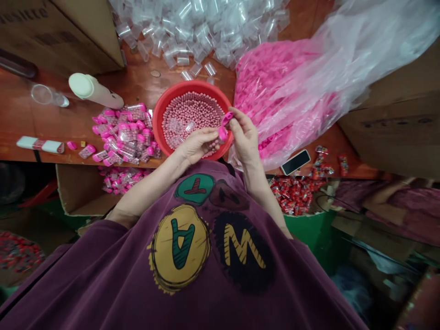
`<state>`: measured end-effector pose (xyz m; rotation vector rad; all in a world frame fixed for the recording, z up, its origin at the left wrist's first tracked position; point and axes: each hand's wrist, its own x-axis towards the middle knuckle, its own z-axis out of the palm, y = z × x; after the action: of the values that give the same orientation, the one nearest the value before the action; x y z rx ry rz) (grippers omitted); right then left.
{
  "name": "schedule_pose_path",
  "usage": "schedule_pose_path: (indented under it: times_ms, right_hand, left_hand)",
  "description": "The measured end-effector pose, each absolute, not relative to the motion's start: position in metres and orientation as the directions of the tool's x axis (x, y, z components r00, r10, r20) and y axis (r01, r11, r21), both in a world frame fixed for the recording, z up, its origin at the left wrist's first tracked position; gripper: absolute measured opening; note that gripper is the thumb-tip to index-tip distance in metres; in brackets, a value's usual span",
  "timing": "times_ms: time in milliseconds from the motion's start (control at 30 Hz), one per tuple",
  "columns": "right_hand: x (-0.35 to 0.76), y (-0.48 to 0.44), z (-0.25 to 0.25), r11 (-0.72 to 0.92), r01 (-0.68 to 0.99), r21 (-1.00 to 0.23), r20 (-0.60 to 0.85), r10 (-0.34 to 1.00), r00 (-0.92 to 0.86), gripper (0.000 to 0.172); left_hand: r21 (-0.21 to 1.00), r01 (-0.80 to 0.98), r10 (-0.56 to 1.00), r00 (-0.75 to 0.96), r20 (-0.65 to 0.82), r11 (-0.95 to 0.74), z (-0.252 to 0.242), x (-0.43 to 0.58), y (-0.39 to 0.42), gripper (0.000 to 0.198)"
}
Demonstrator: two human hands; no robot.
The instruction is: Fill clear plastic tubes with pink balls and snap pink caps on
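Note:
Over the near right rim of a red bowl (157, 103), my two hands meet at a bright pink plastic cap (227, 119). My right hand (244, 137) pinches its upper part between thumb and fingers. My left hand (197, 145) is closed at its lower end, where a rounded pink part shows; whether this is a second piece I cannot tell. What lies under the left fingers is hidden. Small pink beads (195, 107) fill the bowl, with some clear plastic tubes (177, 126) lying on them. Left of the bowl are piled bead-filled clear tubes with pink caps (129, 135).
Clear empty tubes (202, 32) heap at the back. A plastic bag of pink caps (271, 78) lies right, near a phone (295, 162). A pale cylinder (96, 91) and cardboard box (82, 32) stand left. Below the edge are a box (79, 190) and red wrapped pieces (295, 195). Another person's arm (385, 195) is at right.

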<state>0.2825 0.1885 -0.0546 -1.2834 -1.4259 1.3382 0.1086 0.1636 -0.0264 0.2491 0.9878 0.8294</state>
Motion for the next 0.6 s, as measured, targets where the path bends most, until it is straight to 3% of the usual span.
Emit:
schedule_pose_path:
  times_ms: [100,200,267,400,533,600]
  right_hand:
    - [0.288,0.176,-0.052,0.118,0.331,-0.936,0.026,0.963,-0.27,0.067]
    - [0.288,0.167,-0.059,0.235,0.435,-0.869,0.075,0.932,-0.354,0.091]
    - [0.286,0.165,-0.067,0.268,0.453,-0.85,0.099,0.927,-0.363,0.096]
    - [0.284,0.164,-0.075,0.283,0.475,-0.833,0.126,0.934,-0.335,0.082]
    - [0.286,0.162,-0.078,0.288,0.52,-0.804,0.137,0.941,-0.309,0.073]
    - [0.286,0.161,-0.082,0.292,0.549,-0.783,0.127,0.939,-0.319,0.07]
  left_hand:
    - [0.51,-0.53,0.698,0.243,-0.674,0.677,-0.035,0.109,0.163,0.013]
    - [0.473,-0.53,0.661,0.244,-0.709,0.704,-0.039,0.113,0.164,0.018]
    - [0.442,-0.555,0.647,0.248,-0.721,0.705,-0.038,0.117,0.164,0.019]
    - [0.421,-0.575,0.63,0.224,-0.744,0.701,-0.033,0.122,0.161,0.014]
    - [0.551,-0.502,0.697,0.157,-0.7,0.666,-0.032,0.119,0.155,0.012]
    - [0.631,-0.45,0.748,0.142,-0.648,0.632,-0.034,0.117,0.152,0.023]
